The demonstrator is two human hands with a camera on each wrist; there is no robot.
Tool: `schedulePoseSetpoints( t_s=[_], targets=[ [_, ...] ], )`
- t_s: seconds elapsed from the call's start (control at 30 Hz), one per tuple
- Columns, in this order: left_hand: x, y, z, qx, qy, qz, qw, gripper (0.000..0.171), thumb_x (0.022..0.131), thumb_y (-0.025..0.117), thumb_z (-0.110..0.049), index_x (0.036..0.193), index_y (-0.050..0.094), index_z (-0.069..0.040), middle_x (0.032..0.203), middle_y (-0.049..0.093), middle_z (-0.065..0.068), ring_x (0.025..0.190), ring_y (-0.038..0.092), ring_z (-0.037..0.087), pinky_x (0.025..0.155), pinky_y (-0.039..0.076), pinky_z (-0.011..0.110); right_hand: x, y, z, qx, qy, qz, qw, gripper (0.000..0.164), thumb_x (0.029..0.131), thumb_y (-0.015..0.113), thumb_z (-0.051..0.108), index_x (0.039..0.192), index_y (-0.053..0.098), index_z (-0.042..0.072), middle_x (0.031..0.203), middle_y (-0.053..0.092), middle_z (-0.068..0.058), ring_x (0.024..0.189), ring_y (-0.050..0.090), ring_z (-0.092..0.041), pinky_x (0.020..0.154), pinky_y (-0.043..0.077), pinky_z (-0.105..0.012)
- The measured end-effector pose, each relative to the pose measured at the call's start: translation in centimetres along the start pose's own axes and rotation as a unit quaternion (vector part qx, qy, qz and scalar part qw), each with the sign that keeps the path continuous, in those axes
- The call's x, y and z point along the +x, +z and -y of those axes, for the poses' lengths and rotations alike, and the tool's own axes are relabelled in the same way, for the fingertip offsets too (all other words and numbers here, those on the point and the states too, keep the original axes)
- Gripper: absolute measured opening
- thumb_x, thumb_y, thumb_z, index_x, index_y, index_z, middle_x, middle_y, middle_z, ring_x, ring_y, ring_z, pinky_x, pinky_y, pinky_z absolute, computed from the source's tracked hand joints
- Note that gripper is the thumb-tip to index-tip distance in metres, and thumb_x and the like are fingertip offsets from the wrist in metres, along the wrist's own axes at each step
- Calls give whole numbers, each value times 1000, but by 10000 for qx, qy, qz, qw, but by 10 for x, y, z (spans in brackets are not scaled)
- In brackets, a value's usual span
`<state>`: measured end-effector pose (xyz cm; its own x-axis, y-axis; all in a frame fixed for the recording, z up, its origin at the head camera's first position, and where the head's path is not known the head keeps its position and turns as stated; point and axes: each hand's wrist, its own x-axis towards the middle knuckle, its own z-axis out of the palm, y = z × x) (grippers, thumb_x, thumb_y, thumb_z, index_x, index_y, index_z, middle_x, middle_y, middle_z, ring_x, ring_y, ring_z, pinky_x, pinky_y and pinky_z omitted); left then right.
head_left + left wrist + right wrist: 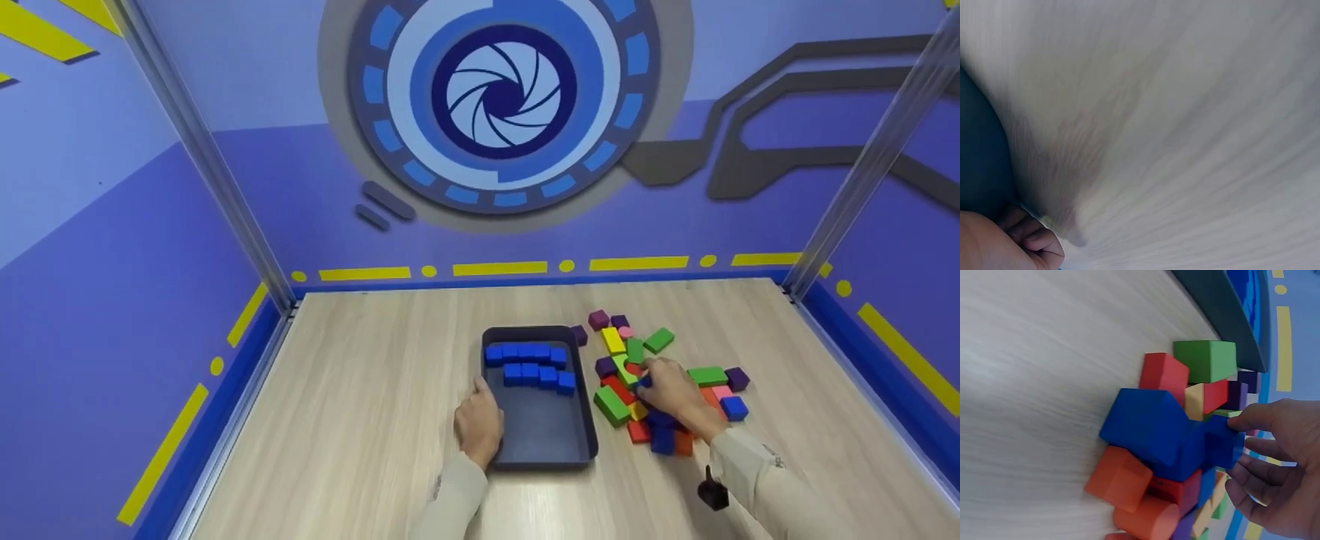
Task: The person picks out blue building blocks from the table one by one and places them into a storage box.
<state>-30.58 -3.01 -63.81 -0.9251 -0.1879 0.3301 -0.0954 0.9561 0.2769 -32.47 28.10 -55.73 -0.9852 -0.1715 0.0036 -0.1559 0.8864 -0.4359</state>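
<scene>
In the head view, my left hand (478,426) is at the left wall of a dark grey tray (540,463), gripping its edge. The left wrist view has its fingers (1041,242) curled beside the tray's dark side. Two rows of blue cubes (533,352) sit in the far half of the tray. My right hand (673,388) is over a pile of coloured wooden blocks, pinching a blue cube (1223,439) between thumb and fingertips. Just beside that cube in the right wrist view are a larger blue block (1145,422) and a red block (1163,377).
Green (613,406), yellow (613,341), red, orange and purple blocks lie loosely to the right of the tray. A blue cube (734,408) is at the pile's right side. The wooden table (360,405) is bordered by blue printed walls (270,187).
</scene>
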Motion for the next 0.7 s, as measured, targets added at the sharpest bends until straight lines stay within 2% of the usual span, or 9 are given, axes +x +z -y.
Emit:
schedulePoseSetpoints(
  t_s=[0.13,0.2,0.33,0.47,0.57,0.7],
  targets=[
    [3,2,-1,160,56,69,9998,51,79,85,-18,116,55,0,70,70,12,63,71,28,54,53,40,-1,-9,10,44,-28,-245,9997,30,88,67,-3,115,65,-15,111,67,-32,100,69,-42,88,56,-55],
    [4,2,-2,404,89,16,9991,50,79,85,-20,114,55,-1,68,69,10,62,71,25,53,53,38,1,-12,18,80,-171,-451,9988,25,89,65,-5,112,66,-14,107,69,-30,97,70,-40,85,57,-53],
    [10,-3,1,954,204,-128,9951,43,81,83,-22,107,54,-4,65,67,8,58,69,21,51,52,34,15,-12,44,126,-528,-657,9964,28,90,65,-8,118,64,-14,111,70,-30,99,71,-40,86,58,-51],
    [11,-7,-3,1306,418,-141,9905,28,90,73,-19,100,49,-7,61,65,5,54,66,16,48,50,31,20,-9,71,167,-719,-544,9958,36,88,68,-11,123,64,-13,119,69,-29,108,70,-41,92,56,-51],
    [6,-9,-5,1373,417,-119,9896,23,91,70,-15,99,49,-8,60,64,4,53,65,15,48,50,31,19,0,88,286,-923,-316,9948,35,89,69,-9,123,66,-11,119,70,-26,108,70,-37,92,57,-49],
    [0,-5,-7,1151,336,-170,9926,31,86,76,-17,102,52,-7,63,66,7,56,68,19,49,51,33,20,15,103,222,-1785,-319,9832,28,86,74,-6,114,69,-11,110,72,-24,102,71,-36,88,58,-48]
  ],
)
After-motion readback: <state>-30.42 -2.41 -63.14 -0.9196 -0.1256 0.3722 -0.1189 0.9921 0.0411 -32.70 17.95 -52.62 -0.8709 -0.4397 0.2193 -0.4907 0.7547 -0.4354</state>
